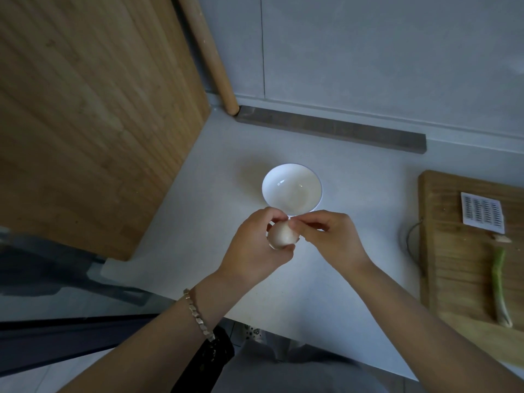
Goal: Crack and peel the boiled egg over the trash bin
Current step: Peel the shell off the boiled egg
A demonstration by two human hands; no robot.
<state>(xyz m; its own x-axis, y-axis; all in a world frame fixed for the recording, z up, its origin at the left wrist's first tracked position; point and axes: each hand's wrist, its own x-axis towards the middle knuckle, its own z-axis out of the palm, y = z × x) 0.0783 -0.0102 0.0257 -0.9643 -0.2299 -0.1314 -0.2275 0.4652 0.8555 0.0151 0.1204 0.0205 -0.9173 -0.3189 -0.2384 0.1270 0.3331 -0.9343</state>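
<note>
Egg: clasped in your left hand above the counter, near the bowl. Right hand pinches shell at its far-right top. Bin unseen.

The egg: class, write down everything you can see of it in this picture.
The egg is pale, off-white and smooth, with a ragged shell edge on its right side, so it looks partly peeled. The left hand cups it above the counter, just in front of the white bowl. The right hand's fingers pinch at its top.
</note>
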